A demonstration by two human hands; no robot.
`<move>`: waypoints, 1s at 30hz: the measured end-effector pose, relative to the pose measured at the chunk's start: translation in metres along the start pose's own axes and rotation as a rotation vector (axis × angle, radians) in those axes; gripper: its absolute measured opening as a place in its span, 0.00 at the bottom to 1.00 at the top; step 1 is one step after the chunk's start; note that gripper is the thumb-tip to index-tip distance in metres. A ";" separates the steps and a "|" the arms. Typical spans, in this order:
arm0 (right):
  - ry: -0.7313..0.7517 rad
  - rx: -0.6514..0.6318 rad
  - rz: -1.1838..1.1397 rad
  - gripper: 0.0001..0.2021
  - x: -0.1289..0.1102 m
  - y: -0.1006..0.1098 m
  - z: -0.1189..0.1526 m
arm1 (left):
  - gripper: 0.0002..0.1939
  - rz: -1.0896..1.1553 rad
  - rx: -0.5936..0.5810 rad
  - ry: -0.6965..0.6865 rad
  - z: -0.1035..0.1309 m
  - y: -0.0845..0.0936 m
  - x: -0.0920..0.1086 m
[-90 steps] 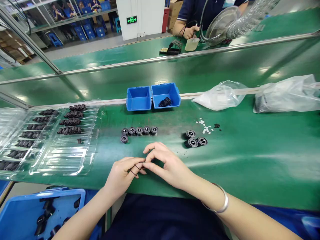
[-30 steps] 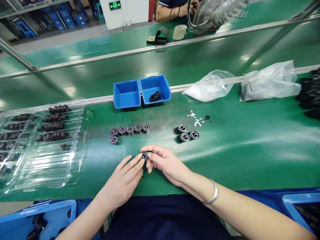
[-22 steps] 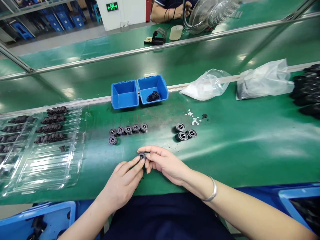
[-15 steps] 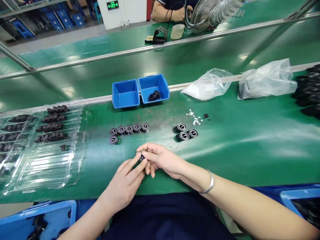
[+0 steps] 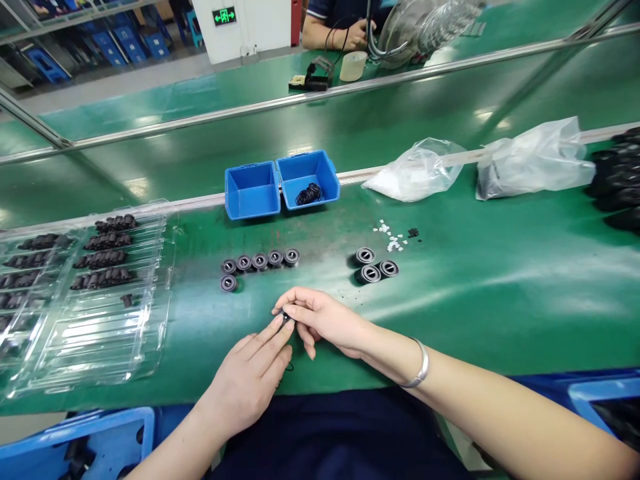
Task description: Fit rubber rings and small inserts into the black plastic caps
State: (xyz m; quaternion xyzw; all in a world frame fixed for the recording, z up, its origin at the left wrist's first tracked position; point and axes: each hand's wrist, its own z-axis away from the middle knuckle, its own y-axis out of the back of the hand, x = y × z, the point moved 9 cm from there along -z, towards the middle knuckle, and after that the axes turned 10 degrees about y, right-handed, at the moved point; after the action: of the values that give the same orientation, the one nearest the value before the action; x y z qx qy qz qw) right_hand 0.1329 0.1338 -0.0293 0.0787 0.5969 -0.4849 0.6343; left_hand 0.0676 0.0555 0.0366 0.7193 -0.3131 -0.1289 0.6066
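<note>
Near the front of the green table (image 5: 450,333), my left hand (image 5: 253,373) and my right hand (image 5: 320,320) meet around a small black part (image 5: 286,319). Fingers of both hands press on it and cover most of it. A thin black ring shows partly beneath my left fingers. Several round black parts (image 5: 259,261) stand in a row beyond my left hand, with one more (image 5: 229,283) in front of the row's left end. Three larger black cylinders (image 5: 370,273) stand beyond my right hand, close to scattered white bits (image 5: 394,244) and tiny black bits (image 5: 413,233).
Two blue bins (image 5: 253,193) stand at the back, the right one holding black rings (image 5: 309,194). Clear trays (image 5: 100,333) with black parts lie left. Plastic bags (image 5: 420,173) lie back right. Across the frame, a person's hand (image 5: 357,35) is visible. Blue crates flank the front.
My left fingers have shifted slightly over the black part, covering more of it. The whole view has moved a little; the rows and bins stand as before.
</note>
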 end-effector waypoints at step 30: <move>0.020 -0.085 -0.071 0.14 -0.003 -0.004 -0.001 | 0.19 -0.082 -0.002 0.014 -0.004 -0.003 0.004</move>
State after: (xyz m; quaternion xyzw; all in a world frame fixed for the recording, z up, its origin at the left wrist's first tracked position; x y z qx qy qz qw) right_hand 0.1304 0.1337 -0.0255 0.0352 0.6256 -0.4807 0.6134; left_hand 0.0738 0.0562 0.0359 0.7317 -0.2789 -0.1488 0.6038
